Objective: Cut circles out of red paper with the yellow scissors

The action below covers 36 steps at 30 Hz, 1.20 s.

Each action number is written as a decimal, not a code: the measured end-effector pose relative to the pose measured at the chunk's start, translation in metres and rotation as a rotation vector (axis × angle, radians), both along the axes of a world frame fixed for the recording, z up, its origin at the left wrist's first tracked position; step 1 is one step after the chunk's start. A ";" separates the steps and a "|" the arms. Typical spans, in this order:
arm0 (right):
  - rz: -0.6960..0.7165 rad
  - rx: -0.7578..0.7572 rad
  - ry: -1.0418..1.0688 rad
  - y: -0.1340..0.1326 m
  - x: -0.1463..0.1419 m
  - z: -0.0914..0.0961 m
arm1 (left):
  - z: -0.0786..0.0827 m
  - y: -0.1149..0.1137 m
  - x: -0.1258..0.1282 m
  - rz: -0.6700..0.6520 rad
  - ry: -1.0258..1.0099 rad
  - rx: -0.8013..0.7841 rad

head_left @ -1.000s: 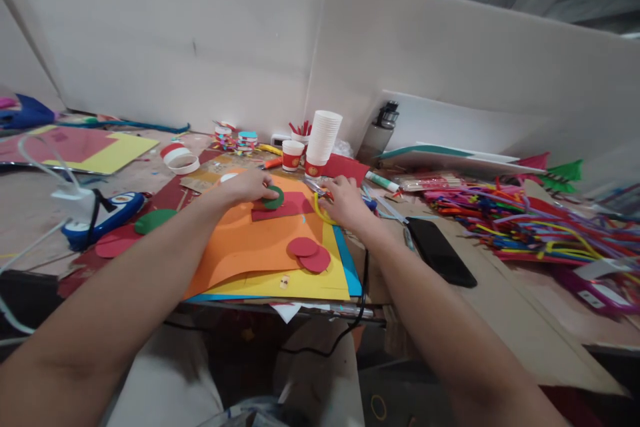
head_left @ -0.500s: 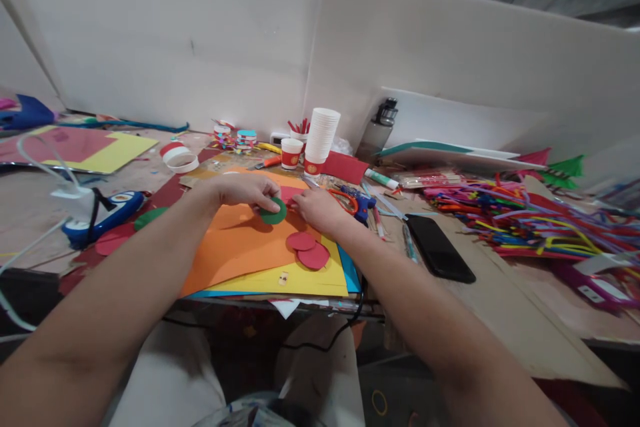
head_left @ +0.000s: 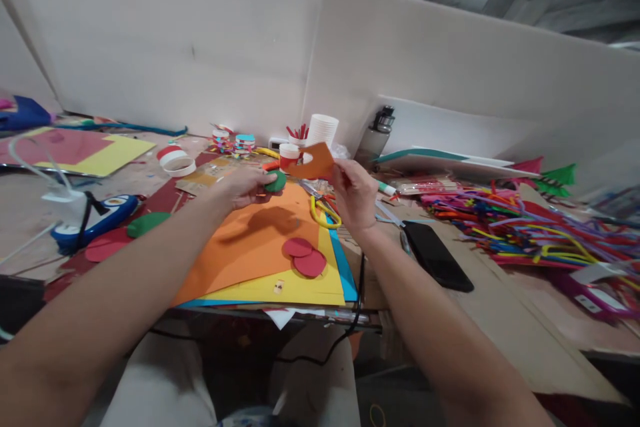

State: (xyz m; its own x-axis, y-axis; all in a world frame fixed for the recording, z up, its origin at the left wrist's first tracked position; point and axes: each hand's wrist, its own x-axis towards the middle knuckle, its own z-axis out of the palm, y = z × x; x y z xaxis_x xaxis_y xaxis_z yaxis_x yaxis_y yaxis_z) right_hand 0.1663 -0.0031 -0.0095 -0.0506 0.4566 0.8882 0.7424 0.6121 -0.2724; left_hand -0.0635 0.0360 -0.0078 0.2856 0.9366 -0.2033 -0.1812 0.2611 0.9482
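Between the thumb and fingers of my left hand (head_left: 247,188) is a green paper circle (head_left: 275,181), held above the orange paper sheet (head_left: 250,233). My right hand (head_left: 355,190) pinches an orange paper scrap (head_left: 315,163) with a cut-out in its edge, raised in front of the white paper cups (head_left: 324,128). Two overlapping red paper circles (head_left: 310,263) rest on the sheets below. Yellow-handled scissors (head_left: 327,217) lie just under my right hand. A yellow sheet (head_left: 300,290) and a blue one (head_left: 349,273) show beneath the orange sheet.
Left of my arm are a red circle (head_left: 107,245), a green circle (head_left: 147,223) and a blue power strip (head_left: 107,217) with a white plug. A black phone (head_left: 437,257) lies on brown cardboard (head_left: 520,327). Colourful pipe cleaners (head_left: 530,220) pile up at the right; a bottle (head_left: 377,133) stands behind.
My right hand has risen from the sheets and now holds up the orange scrap. The yellow scissor handles have come into sight. My left hand, still with the green circle, has moved up slightly.
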 end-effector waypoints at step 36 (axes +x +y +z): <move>0.454 -0.585 0.610 -0.005 -0.028 -0.006 | -0.014 -0.024 0.041 0.011 -0.163 0.418</move>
